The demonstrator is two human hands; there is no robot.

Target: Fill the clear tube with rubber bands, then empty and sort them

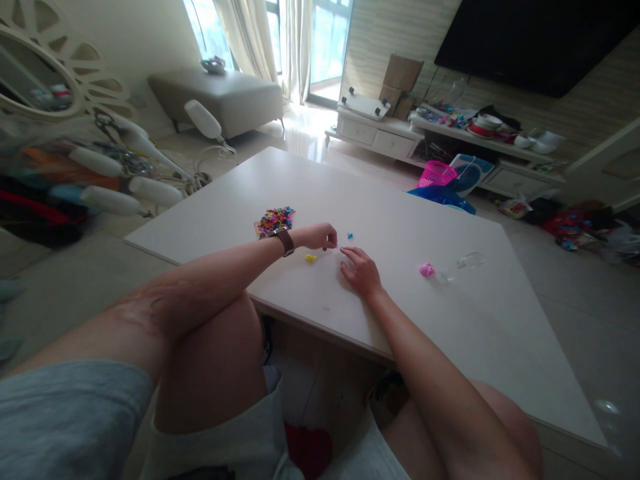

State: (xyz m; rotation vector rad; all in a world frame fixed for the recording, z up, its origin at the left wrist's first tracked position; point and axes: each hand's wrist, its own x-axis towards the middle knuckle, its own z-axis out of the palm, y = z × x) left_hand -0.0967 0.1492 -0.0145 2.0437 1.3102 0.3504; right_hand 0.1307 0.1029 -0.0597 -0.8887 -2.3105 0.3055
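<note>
Over the middle of the white table (450, 320), my left hand (320, 237), with a brown-strapped watch on its wrist, is closed in a pinch. A tiny pinkish piece (339, 247) shows at its fingertips, too small to name. My right hand (363, 270) comes in from the other side; its foremost fingertips meet that piece, while the thumb stays apart. Beside the left wrist lies a heap of small multicoloured pieces (276, 219). A small yellow piece (311, 259) sits just below the left hand, and a small blue piece (350, 235) lies beyond both hands.
Toward the table's right are a pink rounded object (427, 270) and a clear plastic piece (471, 260). A white lamp with several arms (150, 190) stands at the left. Past the far edge are a pink basket (437, 175), a TV cabinet (375, 137) and a bench (225, 100).
</note>
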